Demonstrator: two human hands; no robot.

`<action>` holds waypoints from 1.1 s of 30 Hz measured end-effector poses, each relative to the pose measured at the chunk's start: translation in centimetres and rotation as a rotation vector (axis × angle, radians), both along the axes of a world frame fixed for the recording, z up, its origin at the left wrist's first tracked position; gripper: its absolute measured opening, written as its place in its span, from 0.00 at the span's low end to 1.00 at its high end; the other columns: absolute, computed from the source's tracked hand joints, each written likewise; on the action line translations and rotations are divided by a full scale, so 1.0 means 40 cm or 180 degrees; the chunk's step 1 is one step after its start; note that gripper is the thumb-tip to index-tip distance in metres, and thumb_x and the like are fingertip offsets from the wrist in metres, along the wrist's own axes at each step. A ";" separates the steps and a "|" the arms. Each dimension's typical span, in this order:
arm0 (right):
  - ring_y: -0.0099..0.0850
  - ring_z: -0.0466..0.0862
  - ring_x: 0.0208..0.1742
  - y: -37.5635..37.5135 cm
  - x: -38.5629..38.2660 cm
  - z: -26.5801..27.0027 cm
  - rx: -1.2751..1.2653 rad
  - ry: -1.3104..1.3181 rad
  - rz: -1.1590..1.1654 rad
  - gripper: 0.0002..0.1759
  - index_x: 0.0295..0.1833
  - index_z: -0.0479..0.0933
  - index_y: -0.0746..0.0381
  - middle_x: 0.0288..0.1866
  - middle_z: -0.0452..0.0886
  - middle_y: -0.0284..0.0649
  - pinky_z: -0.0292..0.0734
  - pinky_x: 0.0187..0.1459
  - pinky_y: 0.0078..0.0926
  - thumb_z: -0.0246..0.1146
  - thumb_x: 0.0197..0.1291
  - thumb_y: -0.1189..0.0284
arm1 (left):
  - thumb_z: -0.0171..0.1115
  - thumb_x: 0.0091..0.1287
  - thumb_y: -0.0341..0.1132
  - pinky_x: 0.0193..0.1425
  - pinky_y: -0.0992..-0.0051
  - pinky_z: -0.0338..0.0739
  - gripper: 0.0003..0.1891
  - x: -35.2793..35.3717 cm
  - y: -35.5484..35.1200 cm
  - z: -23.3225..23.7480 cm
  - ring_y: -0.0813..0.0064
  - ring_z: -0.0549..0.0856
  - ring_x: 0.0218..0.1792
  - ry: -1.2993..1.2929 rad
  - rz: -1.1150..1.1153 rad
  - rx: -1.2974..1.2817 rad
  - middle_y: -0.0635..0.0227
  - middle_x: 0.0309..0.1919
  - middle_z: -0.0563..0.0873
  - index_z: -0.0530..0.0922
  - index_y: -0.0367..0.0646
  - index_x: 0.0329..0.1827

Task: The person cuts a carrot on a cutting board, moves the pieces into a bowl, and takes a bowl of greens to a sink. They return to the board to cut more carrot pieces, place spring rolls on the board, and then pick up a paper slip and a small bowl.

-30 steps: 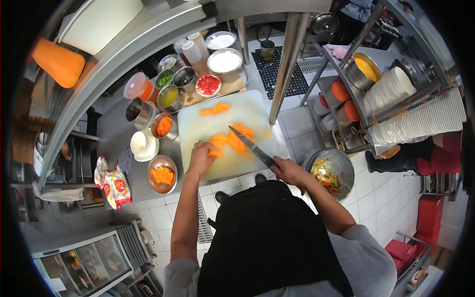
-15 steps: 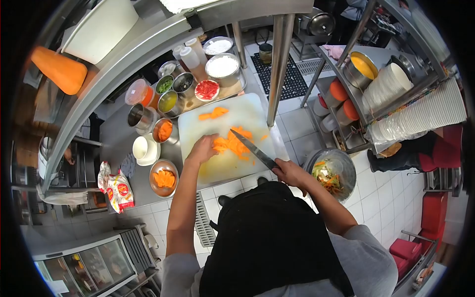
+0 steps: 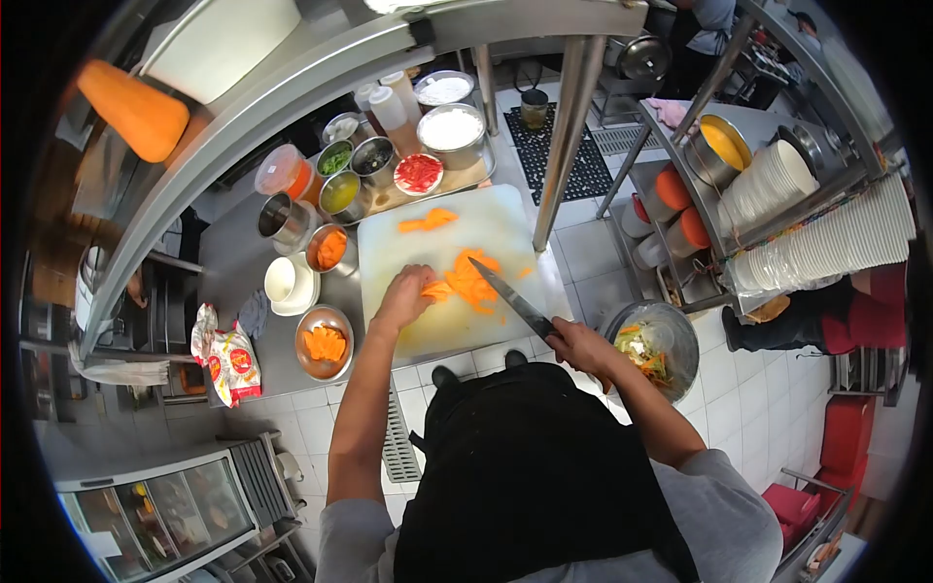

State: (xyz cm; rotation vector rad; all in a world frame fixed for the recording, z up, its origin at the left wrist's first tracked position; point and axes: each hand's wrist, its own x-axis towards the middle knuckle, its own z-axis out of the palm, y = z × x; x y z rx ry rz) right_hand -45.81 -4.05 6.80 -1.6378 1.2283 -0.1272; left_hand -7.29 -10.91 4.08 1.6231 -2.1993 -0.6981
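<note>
My right hand (image 3: 580,346) is closed round the handle of a long kitchen knife (image 3: 515,300), whose blade slants over the cutting board (image 3: 389,243). Its tip lies at a pile of orange carrot pieces (image 3: 473,284). On the left side of the board, the fingers of my left hand (image 3: 404,297) are bent around a few carrot pieces (image 3: 436,291), just apart from the pile. More carrot pieces (image 3: 428,221) lie toward the board's far edge. A metal bowl (image 3: 311,364) with cut carrot stands left of the board, near white bowls (image 3: 292,284).
Metal containers (image 3: 341,194) and squeeze bottles (image 3: 391,109) stand behind the board. Below its right side is a bucket of vegetable scraps (image 3: 680,340). A steel post (image 3: 569,146) rises at the right corner. Stacked white plates (image 3: 826,233) fill the right shelf.
The left hand has drawn slightly away from the pile with a few carrot pieces. The knife has shifted a little right. The whole view has moved slightly.
</note>
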 end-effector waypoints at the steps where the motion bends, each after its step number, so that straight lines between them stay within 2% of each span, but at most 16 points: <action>1: 0.49 0.87 0.33 -0.006 0.007 0.008 -0.0013 -0.0004 0.0024 0.14 0.47 0.72 0.67 0.32 0.87 0.51 0.81 0.39 0.46 0.58 0.79 0.65 | 0.78 0.52 0.24 0.60 0.59 0.79 0.19 -0.003 0.000 -0.002 0.51 0.82 0.53 0.0143 0.0067 0.0087 0.58 0.44 0.85 0.82 0.39 0.46; 8: 0.39 0.86 0.28 -0.027 0.043 0.030 0.0067 -0.0067 0.0076 0.13 0.49 0.72 0.65 0.31 0.87 0.47 0.79 0.31 0.41 0.57 0.79 0.64 | 0.73 0.57 0.24 0.60 0.59 0.80 0.15 -0.011 -0.012 -0.037 0.50 0.83 0.54 -0.0405 -0.0067 0.0253 0.52 0.45 0.85 0.83 0.40 0.48; 11: 0.35 0.85 0.26 -0.027 0.057 0.036 0.0199 -0.0115 0.0074 0.13 0.49 0.72 0.65 0.30 0.87 0.46 0.78 0.29 0.39 0.57 0.80 0.64 | 0.70 0.59 0.25 0.59 0.58 0.80 0.13 0.008 0.014 -0.018 0.49 0.84 0.53 -0.0239 -0.0078 0.0149 0.51 0.44 0.85 0.83 0.39 0.46; 13: 0.34 0.84 0.26 -0.026 0.055 0.035 0.0214 -0.0130 0.0071 0.14 0.49 0.71 0.66 0.30 0.86 0.45 0.78 0.28 0.38 0.57 0.80 0.64 | 0.73 0.57 0.27 0.55 0.59 0.79 0.14 0.031 0.054 -0.010 0.47 0.84 0.49 0.0382 0.0333 0.0189 0.52 0.43 0.83 0.81 0.37 0.45; 14: 0.35 0.84 0.26 -0.024 0.053 0.033 0.0218 -0.0107 0.0045 0.14 0.49 0.71 0.66 0.29 0.86 0.45 0.78 0.28 0.38 0.57 0.80 0.64 | 0.74 0.60 0.27 0.51 0.65 0.81 0.13 0.051 0.081 -0.015 0.57 0.87 0.43 0.0421 0.0524 -0.0090 0.56 0.42 0.86 0.82 0.36 0.46; 15: 0.35 0.84 0.26 -0.023 0.052 0.030 0.0231 -0.0082 0.0013 0.14 0.48 0.71 0.66 0.29 0.86 0.45 0.78 0.28 0.37 0.57 0.80 0.64 | 0.74 0.60 0.27 0.51 0.65 0.81 0.13 0.080 0.107 -0.015 0.57 0.87 0.43 0.0398 0.0558 -0.0078 0.56 0.42 0.86 0.82 0.36 0.46; 17: 0.37 0.85 0.26 -0.022 0.054 0.031 0.0276 -0.0050 0.0033 0.14 0.47 0.71 0.66 0.29 0.86 0.45 0.78 0.30 0.38 0.57 0.80 0.64 | 0.76 0.63 0.27 0.45 0.72 0.80 0.13 0.164 0.163 -0.022 0.73 0.86 0.38 0.1541 0.1342 0.0405 0.65 0.39 0.88 0.84 0.36 0.49; 19: 0.39 0.85 0.26 -0.023 0.056 0.018 0.0163 -0.0038 0.0040 0.15 0.46 0.70 0.66 0.29 0.87 0.46 0.79 0.32 0.40 0.57 0.79 0.64 | 0.78 0.62 0.29 0.42 0.74 0.79 0.14 0.259 0.215 -0.015 0.80 0.82 0.35 0.2011 0.1604 0.0086 0.70 0.36 0.88 0.85 0.36 0.49; 21: 0.41 0.85 0.27 -0.033 0.072 0.032 0.0279 0.0019 0.0050 0.15 0.46 0.70 0.66 0.30 0.87 0.47 0.79 0.34 0.42 0.57 0.79 0.64 | 0.79 0.62 0.31 0.44 0.75 0.79 0.14 0.297 0.260 0.094 0.80 0.83 0.36 0.1726 0.2078 0.0193 0.71 0.37 0.88 0.86 0.35 0.47; 23: 0.41 0.85 0.27 -0.040 0.083 0.037 0.0216 -0.0039 0.0133 0.14 0.46 0.71 0.66 0.30 0.87 0.47 0.79 0.34 0.42 0.57 0.79 0.64 | 0.78 0.66 0.33 0.40 0.74 0.80 0.14 0.393 0.284 0.099 0.78 0.85 0.34 0.1108 0.2065 0.0227 0.68 0.34 0.89 0.86 0.31 0.46; 24: 0.41 0.85 0.27 -0.044 0.086 0.030 0.0213 -0.0037 0.0134 0.14 0.46 0.71 0.66 0.30 0.87 0.47 0.79 0.34 0.42 0.57 0.79 0.64 | 0.78 0.66 0.33 0.40 0.74 0.80 0.14 0.445 0.290 0.091 0.78 0.85 0.34 0.1111 0.2066 0.0226 0.68 0.34 0.89 0.86 0.31 0.46; 26: 0.32 0.81 0.18 -0.049 0.093 0.013 -0.0065 -0.0226 0.0230 0.13 0.46 0.69 0.65 0.27 0.86 0.42 0.77 0.26 0.35 0.57 0.79 0.65 | 0.77 0.66 0.35 0.40 0.72 0.81 0.15 0.506 0.284 0.089 0.74 0.86 0.34 -0.0412 0.2182 -0.0592 0.67 0.31 0.89 0.87 0.31 0.47; 29: 0.34 0.82 0.21 -0.049 0.098 0.015 -0.0121 -0.0190 0.0284 0.13 0.48 0.70 0.65 0.29 0.87 0.44 0.78 0.27 0.36 0.57 0.80 0.64 | 0.75 0.67 0.32 0.42 0.70 0.82 0.15 0.483 0.229 0.155 0.69 0.88 0.36 -0.0542 0.2443 -0.1045 0.61 0.34 0.90 0.86 0.33 0.53; 30: 0.41 0.85 0.27 -0.043 0.103 0.021 0.0042 -0.0085 0.0264 0.14 0.48 0.71 0.65 0.30 0.86 0.48 0.79 0.34 0.42 0.57 0.79 0.64 | 0.75 0.67 0.32 0.42 0.70 0.82 0.15 0.459 0.197 0.149 0.69 0.88 0.36 -0.0510 0.2389 -0.1044 0.61 0.34 0.90 0.86 0.33 0.53; 32: 0.56 0.87 0.38 -0.026 0.107 0.021 0.0118 0.0114 0.0345 0.14 0.49 0.72 0.65 0.33 0.86 0.57 0.80 0.44 0.52 0.59 0.77 0.63 | 0.73 0.67 0.31 0.51 0.63 0.83 0.16 0.394 0.104 0.100 0.57 0.89 0.43 0.0875 0.1933 -0.0825 0.50 0.45 0.90 0.86 0.35 0.56; 33: 0.62 0.86 0.42 -0.012 0.105 -0.001 -0.0202 0.0142 0.0521 0.15 0.49 0.73 0.65 0.35 0.85 0.60 0.79 0.46 0.55 0.60 0.76 0.63 | 0.71 0.67 0.28 0.53 0.61 0.84 0.18 0.352 0.051 0.067 0.52 0.89 0.43 0.0768 0.1516 -0.0813 0.50 0.47 0.90 0.84 0.35 0.60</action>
